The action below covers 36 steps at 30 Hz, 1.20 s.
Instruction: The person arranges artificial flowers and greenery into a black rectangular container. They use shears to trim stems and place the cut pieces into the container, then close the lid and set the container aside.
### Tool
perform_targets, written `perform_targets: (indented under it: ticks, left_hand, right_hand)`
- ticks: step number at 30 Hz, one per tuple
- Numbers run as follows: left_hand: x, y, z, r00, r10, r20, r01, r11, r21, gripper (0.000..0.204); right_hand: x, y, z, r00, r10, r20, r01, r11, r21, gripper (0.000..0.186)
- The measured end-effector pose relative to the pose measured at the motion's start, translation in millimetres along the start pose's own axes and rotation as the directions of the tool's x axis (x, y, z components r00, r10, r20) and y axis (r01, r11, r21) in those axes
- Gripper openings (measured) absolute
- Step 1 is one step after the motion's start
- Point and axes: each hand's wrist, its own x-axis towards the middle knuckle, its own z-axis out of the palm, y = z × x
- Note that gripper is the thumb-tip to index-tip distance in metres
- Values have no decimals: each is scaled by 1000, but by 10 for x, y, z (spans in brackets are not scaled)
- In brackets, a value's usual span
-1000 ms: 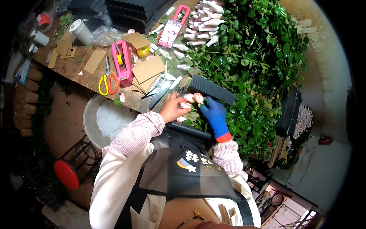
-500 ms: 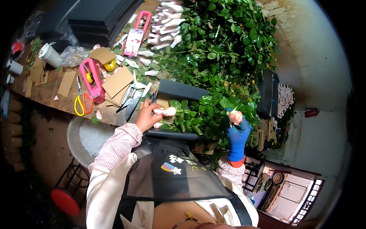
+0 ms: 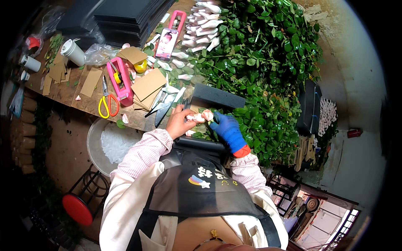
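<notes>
Pale pink roses lie between two black holders at the table's front edge: a ribbed block (image 3: 218, 96) behind and a smooth bar (image 3: 201, 144) in front. My bare left hand (image 3: 178, 122) has its fingers closed round the rose heads (image 3: 195, 118) at the left. Just to the right, my right hand (image 3: 228, 130), in a blue knitted glove, grips another rose (image 3: 207, 115) just below its bloom. That bloom sits against the others. The stem is hidden by the glove, and leafy stems (image 3: 261, 129) spread out to the right.
White-sleeved blooms (image 3: 205, 29) and a heap of leafy stems fill the back. Left of my hands are black-handled scissors (image 3: 161, 113), cardboard pieces (image 3: 148, 85), a pink tape dispenser (image 3: 120, 81), and yellow-and-orange scissors (image 3: 109, 105). A tub (image 3: 93, 144) and red stool (image 3: 77, 209) stand below.
My gloved right hand has come left from over the leaves, bringing its rose up beside my left hand. The left hand stays at the rose heads. The whole view has shifted slightly.
</notes>
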Motion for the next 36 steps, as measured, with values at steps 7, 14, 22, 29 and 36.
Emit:
perform_targets:
  ticks: [7, 14, 22, 29, 36]
  left_hand:
    - [-32, -29, -8, 999, -15, -40, 15, 1000, -12, 38]
    - [26, -75, 65, 1000, 4, 22, -3, 1000, -22, 38]
    - [55, -5, -3, 1000, -2, 28, 3, 999, -35, 38]
    - [33, -5, -23, 1000, 12, 12, -12, 1000, 5, 38]
    - [65, -11, -31, 999, -5, 34, 6, 999, -36, 36]
  right_hand:
    - [-517, 238, -565, 871, -157, -466, 406, 763, 502, 25]
    - [-1398, 878, -1270, 396, -11, -918, 389, 908, 157, 5]
    - [-1462, 563, -1345, 354, 106, -929, 413, 874, 257, 27]
    - [-1238, 562, -1364, 352, 4, -936, 391, 908, 151, 21]
    - [-246, 520, -1749, 573, -90, -815, 401, 898, 183, 31]
